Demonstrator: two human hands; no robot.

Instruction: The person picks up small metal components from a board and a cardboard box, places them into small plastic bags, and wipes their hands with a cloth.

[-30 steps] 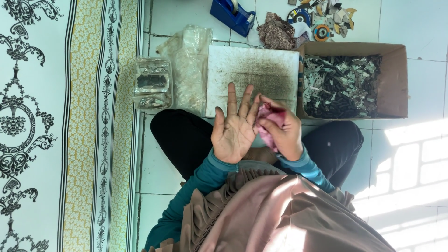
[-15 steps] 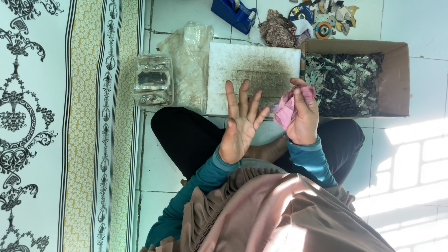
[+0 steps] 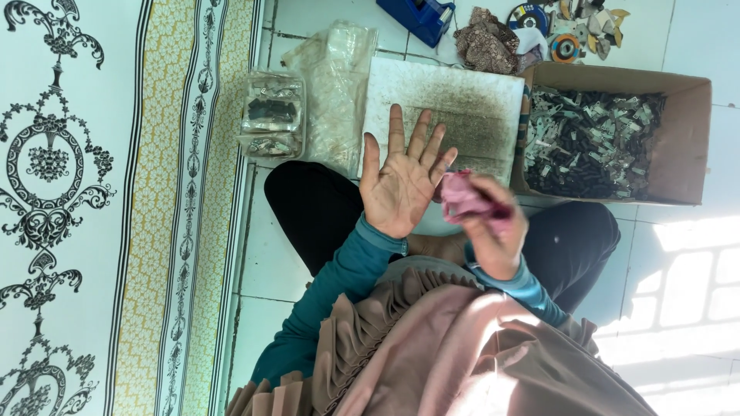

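White floor tiles carry everything, with an ornate black, white and yellow patterned mat running along the left side. Seated on the tiles, the person has dark-trousered legs folded beneath teal sleeves and a pinkish-brown draped cloth. The left hand is raised palm-up, its fingers spread wide apart and holding nothing. Just beside it, touching near the little-finger edge, the right hand is closed around a crumpled pink rag, which bulges out between thumb and fingers.

Beyond the hands lies a stained white board flat on the tiles, darkened with grime across its middle. At its right edge sits an open cardboard box filled with small dark and silvery metal pieces. At the board's left edge lies a crumpled clear plastic bag, and left of that a clear plastic container with dark bits inside. Toward the far edge of the floor are a blue tape dispenser, a brownish patterned cloth and a scatter of round discs and scraps.
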